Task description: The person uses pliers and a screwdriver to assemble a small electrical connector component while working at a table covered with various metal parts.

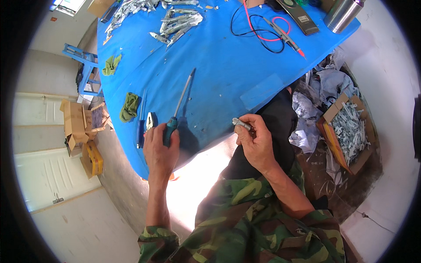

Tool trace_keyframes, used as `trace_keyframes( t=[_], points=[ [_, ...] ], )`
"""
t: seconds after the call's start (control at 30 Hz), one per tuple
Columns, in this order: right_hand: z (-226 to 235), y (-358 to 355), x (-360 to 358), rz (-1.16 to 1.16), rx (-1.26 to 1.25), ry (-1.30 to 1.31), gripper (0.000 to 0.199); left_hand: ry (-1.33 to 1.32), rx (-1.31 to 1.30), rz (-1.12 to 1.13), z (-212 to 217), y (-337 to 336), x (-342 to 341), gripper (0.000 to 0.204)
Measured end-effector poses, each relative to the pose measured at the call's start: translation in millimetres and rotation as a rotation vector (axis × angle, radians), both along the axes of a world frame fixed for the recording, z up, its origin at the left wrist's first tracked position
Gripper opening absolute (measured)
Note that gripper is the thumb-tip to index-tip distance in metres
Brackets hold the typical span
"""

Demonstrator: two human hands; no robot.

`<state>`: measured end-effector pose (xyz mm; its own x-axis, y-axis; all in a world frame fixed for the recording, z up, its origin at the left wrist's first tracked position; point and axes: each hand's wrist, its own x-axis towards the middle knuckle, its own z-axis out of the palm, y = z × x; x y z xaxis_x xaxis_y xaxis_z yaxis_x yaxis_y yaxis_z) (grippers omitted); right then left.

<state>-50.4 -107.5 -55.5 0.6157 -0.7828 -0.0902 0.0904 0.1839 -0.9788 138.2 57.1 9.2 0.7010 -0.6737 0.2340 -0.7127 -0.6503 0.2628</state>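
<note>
My left hand [161, 149] is over the table's left edge, its thumb and fingers closed about the teal handle of a long screwdriver [180, 103]. The shaft points away from me over the blue cloth. Pliers [151, 120] poke out beyond the same hand's fingertips, their handles hidden under it. A thinner blue-handled screwdriver [140, 127] lies just left of them. In my right hand [258, 144], pinched between thumb and fingers near the front edge, is a small grey cylindrical metal part [241, 123].
Grey metal pieces [180, 24] are heaped at the far left of the blue-covered table [210, 52]. Green rags [130, 107] lie at its left. Test leads [280, 35], a dark phone-like device [300, 17] and a steel flask [343, 15] stand far right. A scrap-filled box [348, 131] is below right.
</note>
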Motion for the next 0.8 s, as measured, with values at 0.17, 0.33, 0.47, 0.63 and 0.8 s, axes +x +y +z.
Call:
trace_keyframes(
  t=[0.17,0.33,0.47,0.63,0.8],
  points=[
    [1,-3,-2,0.035,0.005,0.048,0.021,0.307,-0.156,0.007,18,19,-21,0.03],
    [3,-3,0,-0.009,-0.11,0.037,0.023,0.307,-0.21,-0.148,37,42,-46,0.038],
    [2,-3,-2,-0.035,-0.094,0.042,0.022,0.318,-0.123,-0.263,54,49,-55,0.042],
    [1,-2,-1,-0.071,-0.161,0.043,0.019,0.252,-0.069,-0.303,64,49,-60,0.039],
    [3,0,-1,-0.086,-0.196,0.026,0.018,0.133,-0.038,-0.343,79,40,-60,0.039]
  ],
)
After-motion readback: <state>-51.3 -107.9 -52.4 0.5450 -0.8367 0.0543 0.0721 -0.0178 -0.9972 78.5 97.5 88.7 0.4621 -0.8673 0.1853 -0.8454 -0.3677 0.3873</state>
